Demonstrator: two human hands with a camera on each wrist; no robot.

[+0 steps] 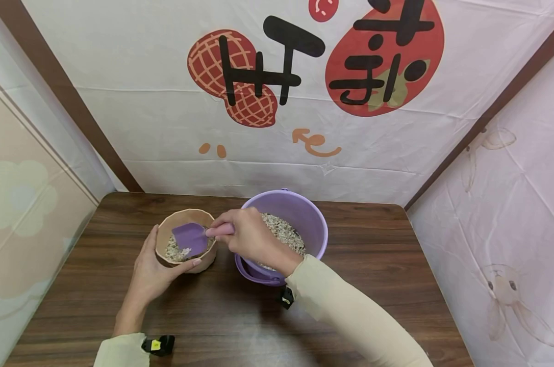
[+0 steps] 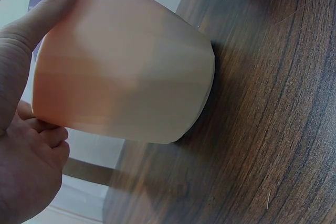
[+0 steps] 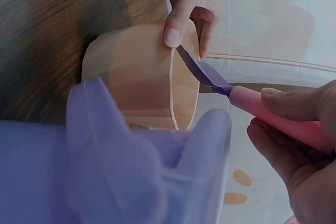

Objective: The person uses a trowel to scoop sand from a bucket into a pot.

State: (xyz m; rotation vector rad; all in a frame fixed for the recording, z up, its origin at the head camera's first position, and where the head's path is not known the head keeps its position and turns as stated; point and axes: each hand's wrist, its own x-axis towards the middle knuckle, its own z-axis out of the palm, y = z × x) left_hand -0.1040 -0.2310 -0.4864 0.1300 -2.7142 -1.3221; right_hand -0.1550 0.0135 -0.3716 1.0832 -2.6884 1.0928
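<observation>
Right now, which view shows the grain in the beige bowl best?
Head view: it looks down into the beige bowl, showing the grain under the purple scoop. The left wrist and right wrist views show only the bowl's outer wall, no grain.

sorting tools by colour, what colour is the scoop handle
Pink, with a purple blade; the scoop handle shows best in the right wrist view.

Hands, two, lower centre of frame.
Left hand (image 1: 155,270) cupped, thumb forward; right hand (image 1: 251,238) apparently curled, pinching, sleeved forearm angled in from lower right.

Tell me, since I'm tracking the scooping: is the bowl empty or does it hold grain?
Partly filled. The bowl shows a low layer of grain under the scoop.
</observation>
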